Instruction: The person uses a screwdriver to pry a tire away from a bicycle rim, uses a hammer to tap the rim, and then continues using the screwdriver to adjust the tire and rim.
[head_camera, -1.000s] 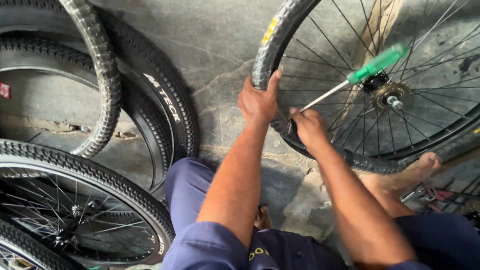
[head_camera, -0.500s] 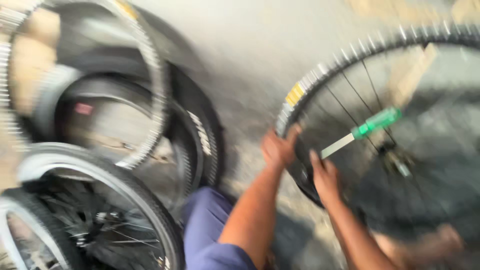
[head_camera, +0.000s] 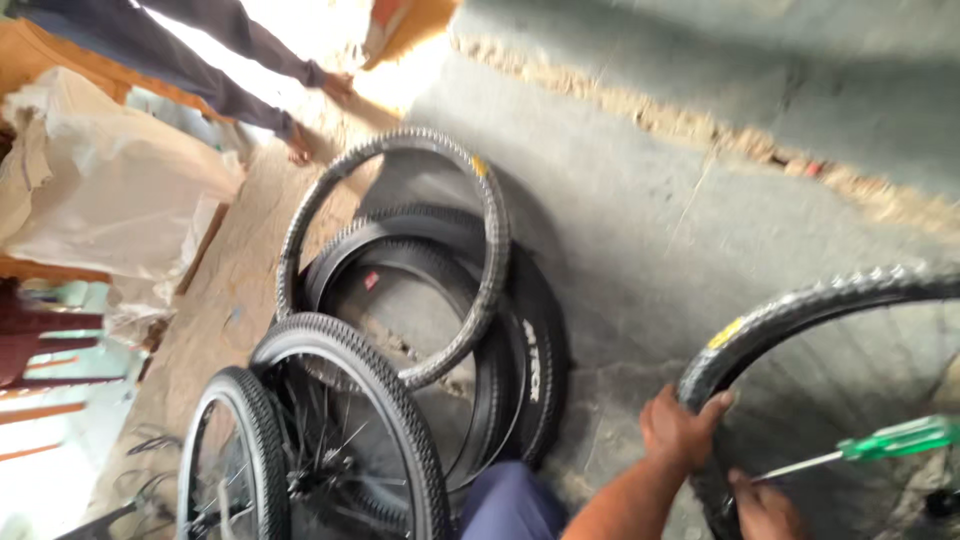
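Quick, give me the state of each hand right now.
Left hand: closed, gripping the tyre of the wheel.
Right hand: at the rim by the green-handled screwdriver; grip cannot be told, partly cut off.

Hands on a knobby tyre, lower right of the frame

The left hand (head_camera: 682, 432) grips the black tyre (head_camera: 800, 300) beside its yellow label; the right hand (head_camera: 765, 510) holds a green-handled screwdriver (head_camera: 880, 442) at the rim. Left of centre, loose tyres (head_camera: 440, 260) and spoked wheels (head_camera: 330, 440) lie piled on the concrete floor (head_camera: 650, 210).
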